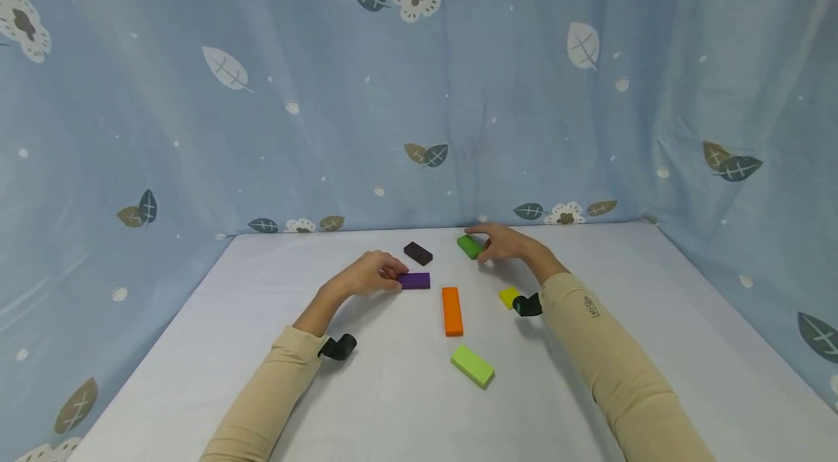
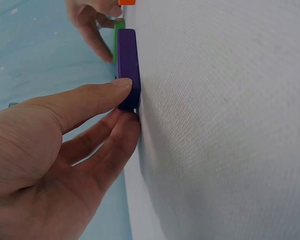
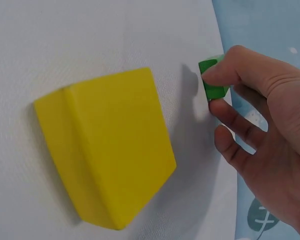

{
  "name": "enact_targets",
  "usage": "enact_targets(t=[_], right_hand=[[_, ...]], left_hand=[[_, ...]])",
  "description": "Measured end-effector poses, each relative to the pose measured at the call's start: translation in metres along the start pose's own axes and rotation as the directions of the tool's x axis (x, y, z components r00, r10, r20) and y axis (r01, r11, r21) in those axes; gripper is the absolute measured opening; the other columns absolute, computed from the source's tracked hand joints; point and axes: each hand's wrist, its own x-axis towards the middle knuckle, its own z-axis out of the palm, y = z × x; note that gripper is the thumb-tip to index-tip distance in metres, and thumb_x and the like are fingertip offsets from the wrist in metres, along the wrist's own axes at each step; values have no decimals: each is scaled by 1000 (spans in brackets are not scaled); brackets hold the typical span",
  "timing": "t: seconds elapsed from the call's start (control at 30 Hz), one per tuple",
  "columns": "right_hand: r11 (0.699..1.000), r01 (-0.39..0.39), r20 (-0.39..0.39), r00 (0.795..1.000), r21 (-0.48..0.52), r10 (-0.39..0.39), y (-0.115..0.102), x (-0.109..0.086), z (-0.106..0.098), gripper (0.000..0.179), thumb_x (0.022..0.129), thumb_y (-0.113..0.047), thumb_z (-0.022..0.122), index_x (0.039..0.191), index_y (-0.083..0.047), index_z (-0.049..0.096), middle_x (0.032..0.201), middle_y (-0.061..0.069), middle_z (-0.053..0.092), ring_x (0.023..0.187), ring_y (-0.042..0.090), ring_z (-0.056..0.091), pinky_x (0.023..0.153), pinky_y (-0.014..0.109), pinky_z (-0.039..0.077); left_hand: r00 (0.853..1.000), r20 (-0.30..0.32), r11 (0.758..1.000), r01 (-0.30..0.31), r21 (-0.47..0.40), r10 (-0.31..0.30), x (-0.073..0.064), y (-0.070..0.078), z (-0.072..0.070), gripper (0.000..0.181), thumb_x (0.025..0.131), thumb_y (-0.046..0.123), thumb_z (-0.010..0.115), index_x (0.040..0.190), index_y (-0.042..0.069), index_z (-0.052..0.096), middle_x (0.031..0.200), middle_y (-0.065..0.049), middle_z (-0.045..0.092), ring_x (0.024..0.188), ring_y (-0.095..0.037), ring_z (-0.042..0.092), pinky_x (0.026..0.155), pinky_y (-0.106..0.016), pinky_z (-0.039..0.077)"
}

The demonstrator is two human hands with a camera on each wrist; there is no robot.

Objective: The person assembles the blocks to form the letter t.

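Observation:
On the white tabletop, my left hand (image 1: 368, 275) pinches the left end of a purple block (image 1: 416, 281). Its thumb lies on the block's side in the left wrist view, with fingertips against the lower end of the purple block (image 2: 128, 60). At the back right, my right hand (image 1: 503, 242) holds a green block (image 1: 468, 247) between thumb and fingers. The right wrist view has the thumb pressed on the near end of the green block (image 3: 216, 90), while the other fingers curl loosely below. The far side of the green block is hidden by the hand.
A dark brown block (image 1: 417, 253) lies behind the purple one. An orange block (image 1: 452, 311) and a lime block (image 1: 473, 366) lie nearer, in the middle. A yellow block (image 1: 508, 297) sits beside the right wrist camera. Blue patterned curtain (image 1: 458, 98) rises behind the table.

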Motion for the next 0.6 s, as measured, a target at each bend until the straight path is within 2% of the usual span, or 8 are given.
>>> enact_targets(t=[0.3, 0.6], right_hand=[[999, -28, 20, 999, 38, 27, 2, 2, 0, 68, 83, -10, 68, 147, -14, 45, 141, 20, 49, 101, 27, 60, 82, 32, 56], [1000, -18, 19, 1000, 6, 18, -1, 2, 1, 68, 84, -10, 70, 147, -10, 45, 139, 19, 51, 103, 28, 58, 89, 38, 54]], left_hand=[[1000, 0, 1000, 9, 3, -9, 3, 0, 0, 34, 87, 8, 73, 120, 2, 69, 116, -12, 69, 102, -20, 66, 89, -32, 55], [1000, 3, 1000, 17, -15, -17, 1, 0, 1, 34, 87, 7, 72, 120, 2, 69, 116, -13, 69, 103, -22, 66, 91, -33, 55]])
